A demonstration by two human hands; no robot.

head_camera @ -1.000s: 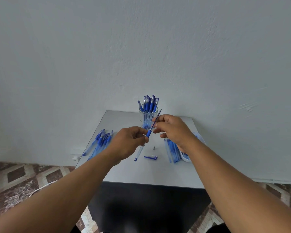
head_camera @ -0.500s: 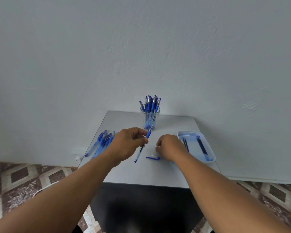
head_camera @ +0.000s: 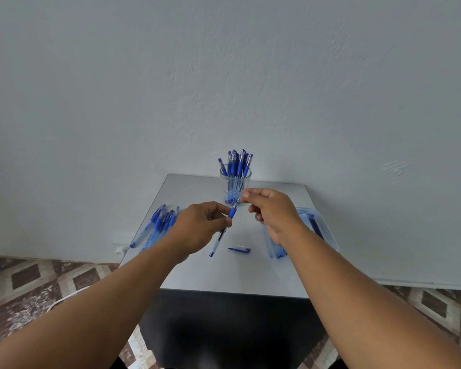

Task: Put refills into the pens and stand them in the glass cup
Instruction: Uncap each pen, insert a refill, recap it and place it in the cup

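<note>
Left hand point(head_camera: 201, 226) up over the middle of the grey table point(head_camera: 224, 278), fingers curled round a blue pen point(head_camera: 222, 230) held on a slant, grip end up and away, tail end pointing down toward the near side. Right hand point(head_camera: 273, 213) meets it at the top, thumb and forefinger pinching something small at the pen's tip point(head_camera: 238, 200); too small to tell what it is. Both hands hang just in front of the glass cup point(head_camera: 234, 187), which stands near the table's far edge, close to the wall point(head_camera: 224, 75), packed with upright blue pens. A loose pen cap point(head_camera: 239, 249) lies on the table below the hands, with bare tabletop around it and on toward the near edge. Left side, a heap of pens point(head_camera: 157, 225) lies right along the left edge. Right side, a clear tray point(head_camera: 328, 230) sits by the right edge, partly behind the right wrist, more blue pieces point(head_camera: 276, 250) lying just beside it.
</note>
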